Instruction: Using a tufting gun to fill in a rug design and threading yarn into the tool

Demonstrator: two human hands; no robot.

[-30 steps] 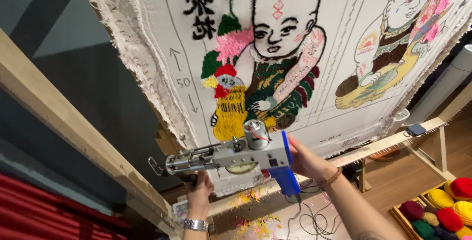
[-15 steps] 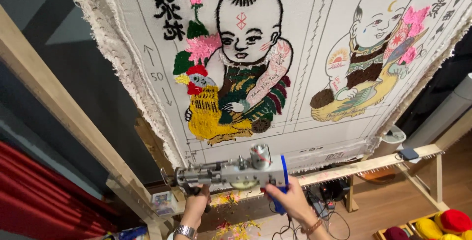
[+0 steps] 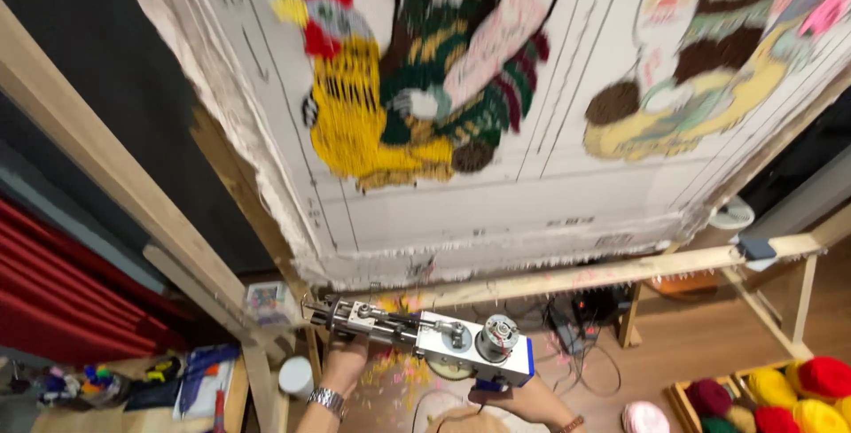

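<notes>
Two hands, left hand and right hand, grip the tufting gun from beneath.

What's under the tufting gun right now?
Both hands: the left hand grips beneath the tufting gun, the right hand at its blue handle. Below, yarn scraps on wooden floor; the gun hides the rest.

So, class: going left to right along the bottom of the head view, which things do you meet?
Red curtain → white cup → left hand with metal wristwatch → silver-and-blue tufting gun → right hand → pink yarn ball → wooden crate of coloured yarn balls.
</notes>
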